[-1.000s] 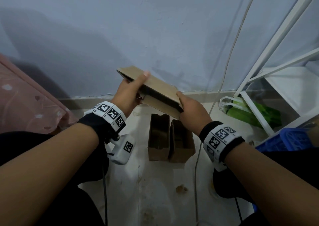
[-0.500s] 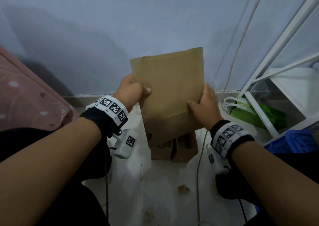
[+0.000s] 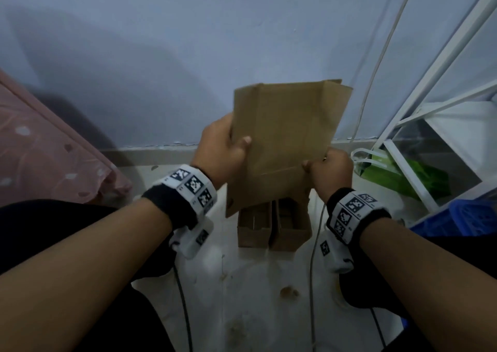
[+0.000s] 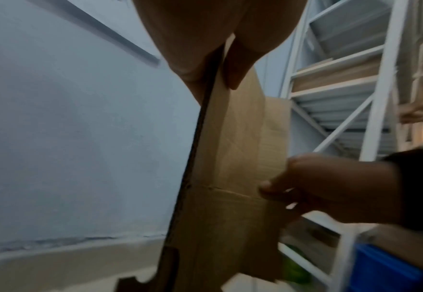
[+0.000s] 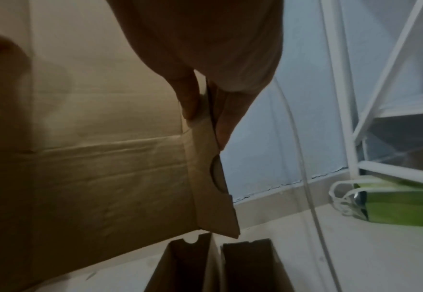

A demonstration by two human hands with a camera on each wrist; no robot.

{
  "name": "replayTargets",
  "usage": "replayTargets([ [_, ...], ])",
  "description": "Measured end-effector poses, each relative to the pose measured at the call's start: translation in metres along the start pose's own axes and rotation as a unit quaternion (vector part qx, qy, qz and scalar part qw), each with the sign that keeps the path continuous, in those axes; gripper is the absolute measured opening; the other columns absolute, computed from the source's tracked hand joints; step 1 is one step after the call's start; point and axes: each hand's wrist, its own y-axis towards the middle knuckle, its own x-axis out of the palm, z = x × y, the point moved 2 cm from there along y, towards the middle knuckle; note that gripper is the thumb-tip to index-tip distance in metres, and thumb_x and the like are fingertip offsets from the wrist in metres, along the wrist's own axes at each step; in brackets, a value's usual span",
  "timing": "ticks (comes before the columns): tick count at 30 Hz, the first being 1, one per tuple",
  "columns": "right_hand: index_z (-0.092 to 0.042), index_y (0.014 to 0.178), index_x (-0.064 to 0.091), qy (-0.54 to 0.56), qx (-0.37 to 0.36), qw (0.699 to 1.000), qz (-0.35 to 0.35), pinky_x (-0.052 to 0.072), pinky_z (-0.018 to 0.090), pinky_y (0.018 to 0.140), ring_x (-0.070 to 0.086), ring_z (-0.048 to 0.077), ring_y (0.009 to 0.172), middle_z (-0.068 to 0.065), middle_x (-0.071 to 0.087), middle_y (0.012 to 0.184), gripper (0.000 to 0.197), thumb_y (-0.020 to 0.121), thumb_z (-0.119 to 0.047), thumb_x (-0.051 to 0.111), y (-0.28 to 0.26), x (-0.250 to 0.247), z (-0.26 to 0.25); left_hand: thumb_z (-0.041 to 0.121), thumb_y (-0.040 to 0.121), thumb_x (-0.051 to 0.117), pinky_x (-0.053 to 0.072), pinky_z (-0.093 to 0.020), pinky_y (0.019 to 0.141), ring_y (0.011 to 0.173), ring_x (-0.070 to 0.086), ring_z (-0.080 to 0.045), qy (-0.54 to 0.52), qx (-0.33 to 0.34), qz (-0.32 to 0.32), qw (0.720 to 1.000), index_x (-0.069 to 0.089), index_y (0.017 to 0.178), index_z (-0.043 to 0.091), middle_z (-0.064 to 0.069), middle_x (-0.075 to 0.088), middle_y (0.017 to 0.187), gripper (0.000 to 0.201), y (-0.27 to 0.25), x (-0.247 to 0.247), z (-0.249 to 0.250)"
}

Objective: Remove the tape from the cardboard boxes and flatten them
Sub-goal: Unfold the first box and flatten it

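Both hands (image 3: 223, 150) pinching flattened box (image 3: 285, 136).

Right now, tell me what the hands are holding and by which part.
Both hold the flattened cardboard box: left hand grips its left edge, right hand pinches its lower right edge.

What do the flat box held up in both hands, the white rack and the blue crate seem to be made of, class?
Flattened box: brown corrugated cardboard, matte; pressed fold creases and a dark, thick cut edge show in the left wrist view.
White rack: probably painted metal; thin straight bars with diagonal braces, smooth even white coat.
Blue crate: likely moulded plastic; saturated colour, slotted wall, though it is partly cut off.
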Motion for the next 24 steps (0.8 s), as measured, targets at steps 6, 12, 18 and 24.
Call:
replayTargets([
  [6, -0.023, 0.083, 0.065, 0.130, 0.065, 0.989, -0.041, 0.053, 0.041, 0.081, 0.057, 0.022, 0.083, 0.002, 0.063, 0.087, 0.021, 0.102, -0.029, 0.059, 0.006, -0.004, 0.002, 0.001, 0.090, 0.064, 0.056, -0.033, 0.081, 0.088, 0.069, -0.014, -0.010, 0.110, -0.016, 0.994, 0.076, 0.099, 0.017, 0.001, 0.075, 0.092, 0.022, 0.008, -0.001, 0.001],
  [12, 0.000, 0.127, 0.057, 0.532, 0.211, 0.794, -0.207, 0.059, 0.062, 0.083, 0.067, 0.038, 0.111, 0.025, 0.067, 0.127, 0.062, 0.105, -0.052, 0.032, -0.001, -0.013, -0.021, -0.005, 0.090, 0.066, 0.049, -0.014, 0.094, 0.110, 0.068, -0.016, 0.120, 0.174, -0.069, 0.975, 0.077, 0.116, 0.016, -0.008, 0.072, 0.123, 0.035, 0.037, -0.053, -0.011],
  [18, -0.030, 0.162, 0.024, 0.400, 0.190, 0.860, -0.255, 0.061, 0.037, 0.055, 0.074, 0.028, 0.088, 0.015, 0.054, 0.142, 0.083, 0.095, 0.008, 0.055, 0.001, -0.007, -0.035, -0.004, 0.093, 0.062, 0.035, -0.037, 0.115, 0.148, 0.029, -0.016, 0.171, 0.101, -0.136, 0.971, 0.030, 0.160, 0.028, -0.004, 0.014, 0.170, 0.081, 0.034, -0.055, -0.037],
  [24, -0.021, 0.152, 0.039, 0.255, 0.131, 0.920, -0.267, 0.062, 0.043, 0.074, 0.068, 0.033, 0.113, 0.009, 0.065, 0.133, 0.078, 0.087, 0.018, 0.058, 0.005, 0.006, -0.032, 0.043, 0.101, 0.051, 0.062, -0.034, 0.069, 0.090, 0.075, -0.022, -0.368, -0.321, -0.136, 0.862, 0.060, 0.134, 0.012, -0.007, 0.076, 0.110, 0.046, 0.014, -0.036, -0.051],
])
